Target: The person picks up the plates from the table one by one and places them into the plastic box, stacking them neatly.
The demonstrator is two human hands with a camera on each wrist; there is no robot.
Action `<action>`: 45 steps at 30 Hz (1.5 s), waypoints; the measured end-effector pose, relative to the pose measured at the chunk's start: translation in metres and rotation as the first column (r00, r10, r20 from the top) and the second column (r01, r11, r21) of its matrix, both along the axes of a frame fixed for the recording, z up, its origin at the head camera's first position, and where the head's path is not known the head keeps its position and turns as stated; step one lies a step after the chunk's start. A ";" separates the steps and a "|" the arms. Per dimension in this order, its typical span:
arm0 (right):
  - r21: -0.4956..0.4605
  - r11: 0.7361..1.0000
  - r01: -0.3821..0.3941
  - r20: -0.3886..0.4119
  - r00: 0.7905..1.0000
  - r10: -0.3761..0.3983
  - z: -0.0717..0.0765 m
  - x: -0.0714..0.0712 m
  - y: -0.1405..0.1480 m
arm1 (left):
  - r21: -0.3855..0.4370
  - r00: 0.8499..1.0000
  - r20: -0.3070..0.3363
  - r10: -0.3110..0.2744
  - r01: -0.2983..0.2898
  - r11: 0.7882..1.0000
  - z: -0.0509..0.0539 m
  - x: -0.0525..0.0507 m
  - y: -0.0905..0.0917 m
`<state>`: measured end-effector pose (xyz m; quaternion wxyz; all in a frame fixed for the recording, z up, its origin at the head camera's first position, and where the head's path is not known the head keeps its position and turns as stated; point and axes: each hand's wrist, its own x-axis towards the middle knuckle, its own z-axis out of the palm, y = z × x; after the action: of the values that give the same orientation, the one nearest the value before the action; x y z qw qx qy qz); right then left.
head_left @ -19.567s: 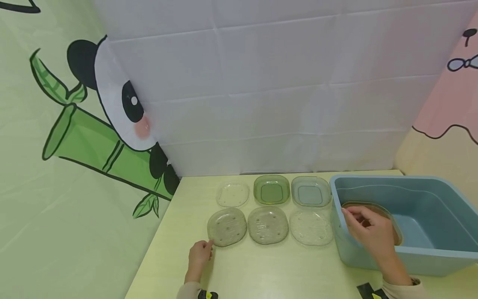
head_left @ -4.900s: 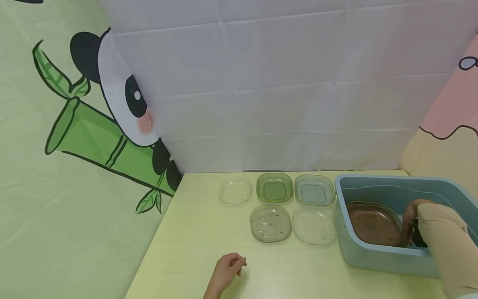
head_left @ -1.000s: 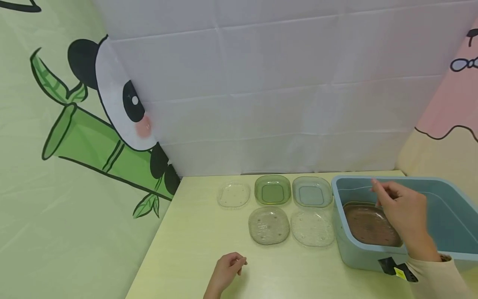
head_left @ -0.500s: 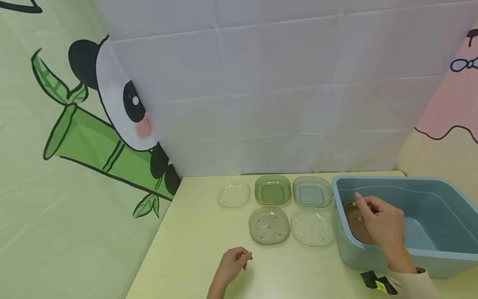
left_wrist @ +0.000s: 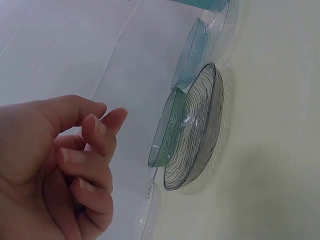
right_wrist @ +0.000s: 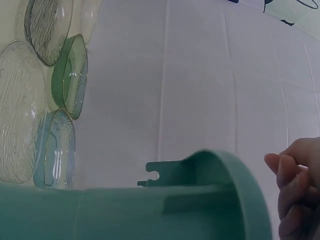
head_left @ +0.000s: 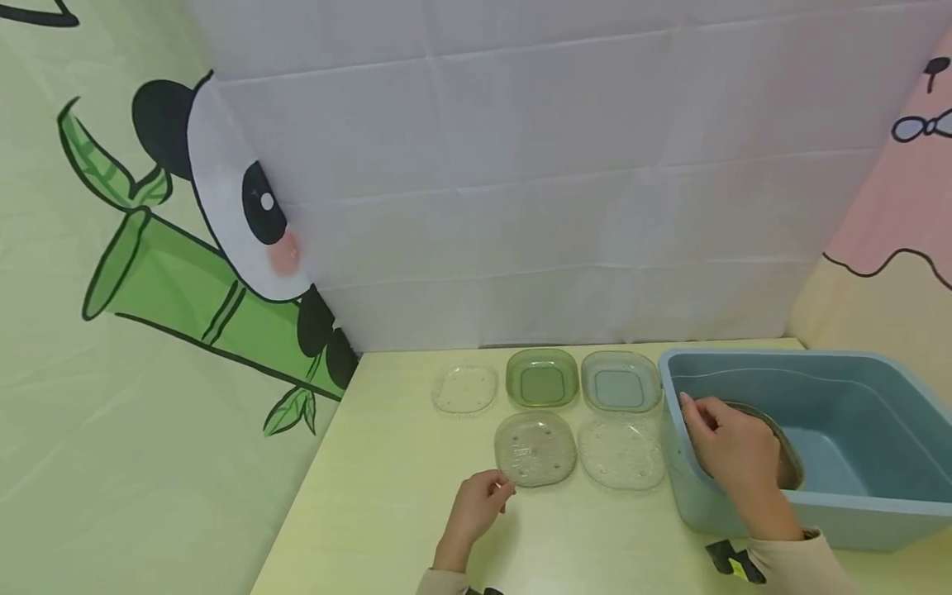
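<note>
My left hand (head_left: 478,502) hovers by the near-left edge of a greyish see-through plate (head_left: 535,449); in the left wrist view its loosely curled fingers hold nothing and stand apart from that plate. Over the left part of a blue plastic tub (head_left: 878,514) is my right hand (head_left: 736,453), fingers loosely bent and nothing between them in the right wrist view. Below it, a brownish see-through plate (head_left: 790,469) lies in the tub, partly hidden by the hand. To the right of the greyish plate sits a clear plate (head_left: 621,454).
Along the back of the pale table lie a small clear plate (head_left: 464,388), a green plate (head_left: 542,378) and a bluish plate (head_left: 621,382). The tub stands right beside them. A white cloth wall (head_left: 476,207) closes off the far side.
A second greyish plate at the front left is gone from the table since the oldest frame. Lately my left hand moved forward to the remaining one; my right hand moved left over the tub.
</note>
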<state>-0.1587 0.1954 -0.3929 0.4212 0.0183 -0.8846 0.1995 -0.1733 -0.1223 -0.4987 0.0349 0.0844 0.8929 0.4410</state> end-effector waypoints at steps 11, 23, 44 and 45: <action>0.125 0.992 0.018 -0.076 0.997 -0.008 -0.012 -0.004 -0.008 | -0.159 0.980 0.040 0.196 -0.187 0.969 -0.014 -0.035 -0.007; 0.055 0.998 0.019 -0.004 1.000 -0.019 -0.015 -0.001 -0.009 | -0.231 0.937 0.113 0.332 -0.300 0.925 -0.033 -0.048 -0.003; 0.016 1.000 0.008 0.019 1.000 -0.008 -0.025 0.002 -0.009 | -0.268 0.941 0.074 0.331 -0.301 0.915 -0.050 -0.039 0.014; 0.012 1.000 0.010 0.024 1.000 -0.010 -0.026 0.002 -0.009 | -0.264 0.941 0.078 0.329 -0.299 0.917 -0.051 -0.039 0.014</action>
<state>-0.1565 0.1861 -0.4185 0.4114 0.0142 -0.8908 0.1923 -0.2125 -0.1082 -0.5496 0.0278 -0.0922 0.9391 0.3299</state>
